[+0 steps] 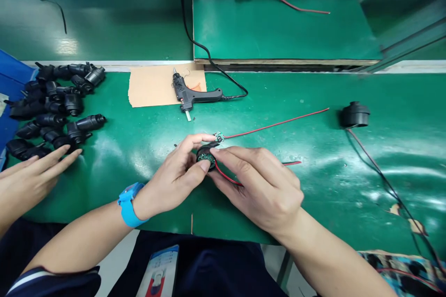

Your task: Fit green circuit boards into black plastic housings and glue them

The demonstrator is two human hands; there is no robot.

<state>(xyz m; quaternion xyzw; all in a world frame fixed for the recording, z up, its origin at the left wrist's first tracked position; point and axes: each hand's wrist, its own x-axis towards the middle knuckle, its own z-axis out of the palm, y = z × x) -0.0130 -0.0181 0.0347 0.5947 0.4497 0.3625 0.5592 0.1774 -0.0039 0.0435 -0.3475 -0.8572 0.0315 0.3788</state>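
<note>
My left hand (177, 174), with a blue wristband, pinches a small round black part (205, 157) that has a green circuit board inside. My right hand (259, 185) meets it from the right, fingertips closed on the same part. A red wire (278, 124) and a black-red pair run from the part across the green table (313, 195) to the right. A tiny round board (219, 137) sits just above my fingers at the red wire's end.
A black glue gun (193, 95) lies on brown cardboard (153, 86) behind my hands. Several black plastic housings (55, 106) are piled at the left, where another person's hand (31, 176) reaches. A black round cap (354, 115) with wires sits at the right.
</note>
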